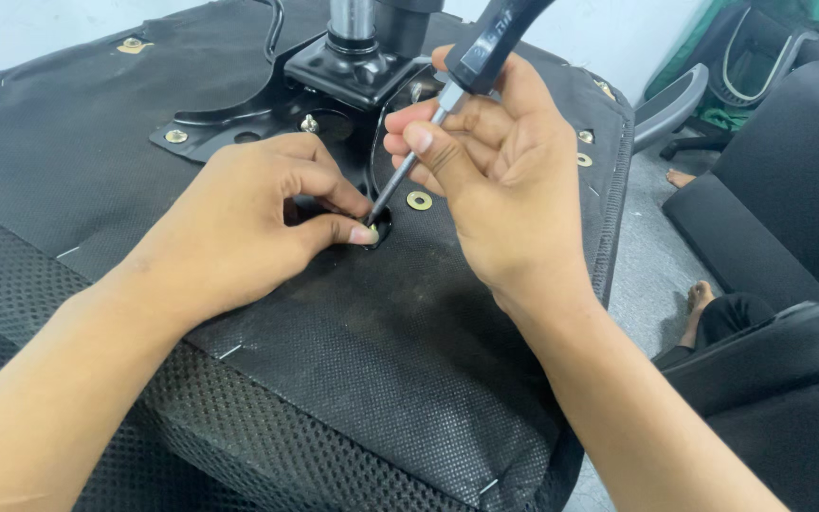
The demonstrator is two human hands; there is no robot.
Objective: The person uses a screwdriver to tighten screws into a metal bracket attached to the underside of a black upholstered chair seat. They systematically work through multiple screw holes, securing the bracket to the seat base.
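An upturned office chair seat [353, 360] covered in black fabric fills the view. My right hand [495, 180] grips a black-handled screwdriver [471, 66], its metal shaft slanting down-left to a hole in the seat [378, 228]. My left hand [248, 228] rests on the fabric with thumb and forefinger pinched around a small screw at the screwdriver's tip. A black metal mounting plate [239, 123] with a gas-lift column [353, 38] is bolted to the seat just behind my hands.
Brass washers and inserts dot the fabric, one [419, 200] right beside the hole and others near the right edge [584, 159]. More black chair parts [789, 190] lie on the grey floor at right, where another person's bare feet [699, 299] show.
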